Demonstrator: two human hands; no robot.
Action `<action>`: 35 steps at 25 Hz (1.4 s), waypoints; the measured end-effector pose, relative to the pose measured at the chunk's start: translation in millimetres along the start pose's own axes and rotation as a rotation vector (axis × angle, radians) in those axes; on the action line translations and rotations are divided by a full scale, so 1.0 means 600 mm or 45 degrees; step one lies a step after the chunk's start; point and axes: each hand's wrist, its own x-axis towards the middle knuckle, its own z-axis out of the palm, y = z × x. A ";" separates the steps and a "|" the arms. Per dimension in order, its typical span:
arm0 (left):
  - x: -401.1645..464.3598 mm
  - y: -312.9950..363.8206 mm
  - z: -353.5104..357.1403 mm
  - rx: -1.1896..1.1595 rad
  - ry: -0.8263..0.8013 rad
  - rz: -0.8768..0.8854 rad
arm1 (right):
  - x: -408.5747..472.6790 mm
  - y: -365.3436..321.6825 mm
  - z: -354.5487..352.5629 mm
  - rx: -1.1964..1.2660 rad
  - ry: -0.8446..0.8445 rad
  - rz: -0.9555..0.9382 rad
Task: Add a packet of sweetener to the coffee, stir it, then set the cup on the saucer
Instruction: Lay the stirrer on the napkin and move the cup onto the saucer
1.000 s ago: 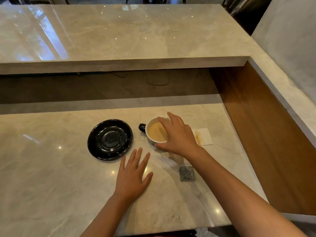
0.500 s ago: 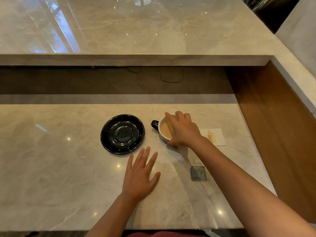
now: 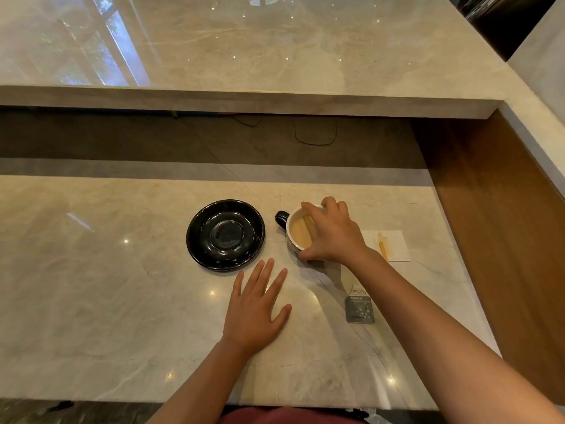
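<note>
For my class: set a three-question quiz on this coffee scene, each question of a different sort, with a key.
1. True or false: the cup stands on the saucer.
2. Which hand lies flat on the counter? A) left hand B) right hand
3. Fill in: the stained stir stick rests on a white ____.

Key: 1. false, it stands beside the saucer. 2. A; the right hand takes the cup's rim from above in a grip. 3. napkin.
</note>
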 end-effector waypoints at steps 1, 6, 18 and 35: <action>0.000 0.001 0.000 -0.002 0.003 0.001 | 0.000 -0.006 -0.003 0.021 0.007 -0.017; 0.001 -0.002 -0.004 -0.032 -0.022 0.029 | 0.026 -0.057 -0.027 0.067 0.038 -0.179; -0.002 -0.006 -0.001 -0.011 -0.009 0.041 | 0.089 -0.174 0.012 0.014 -0.054 -0.385; -0.003 -0.006 -0.004 -0.039 0.016 0.033 | 0.099 -0.180 0.015 0.034 -0.199 -0.494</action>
